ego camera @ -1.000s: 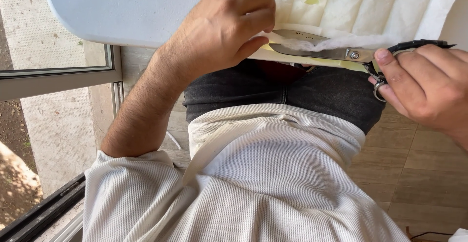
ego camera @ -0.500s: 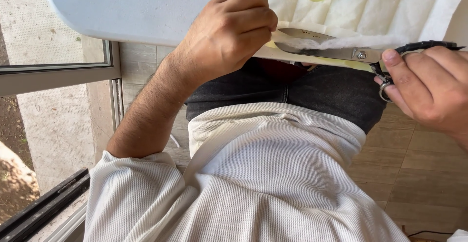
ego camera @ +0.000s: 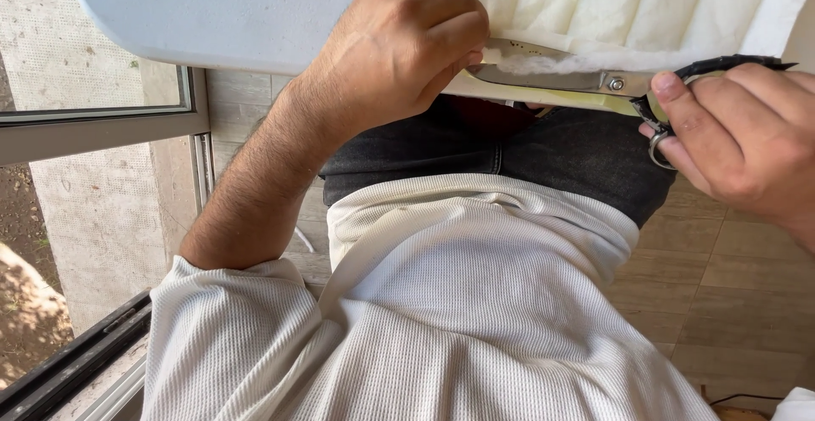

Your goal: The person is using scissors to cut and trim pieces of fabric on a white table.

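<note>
L hand (ego camera: 407, 43) sits at 12 o'clock of the view, fingers (ego camera: 454, 35) curled into a loose fist, pinching the near edge of the quilted cream fabric (ego camera: 620, 1) where it hangs over the tabletop (ego camera: 221, 5) edge. R hand (ego camera: 743, 137) is at 3 o'clock, fingers wrapped narrow around the black handles of the scissors (ego camera: 586, 80); a metal ring shows just below the thumb. Scissor blades run horiz. from the R hand toward the L, tip touching or just beside the L fingers, w/ white wadding lying along the top blade. Can't tell whether the blades are parted or shut. A yellow-green strip shows under the blades.

Tabletop is pale blue-white w/ a rounded corner at 10 o'clock. Below the hands: dark jeans (ego camera: 543, 154) at centre, white waffle-knit shirt (ego camera: 458, 311) filling 6 o'clock. Window frame (ego camera: 102, 128) at 9 o'clock, tiled floor (ego camera: 730, 294) at 4 o'clock.
</note>
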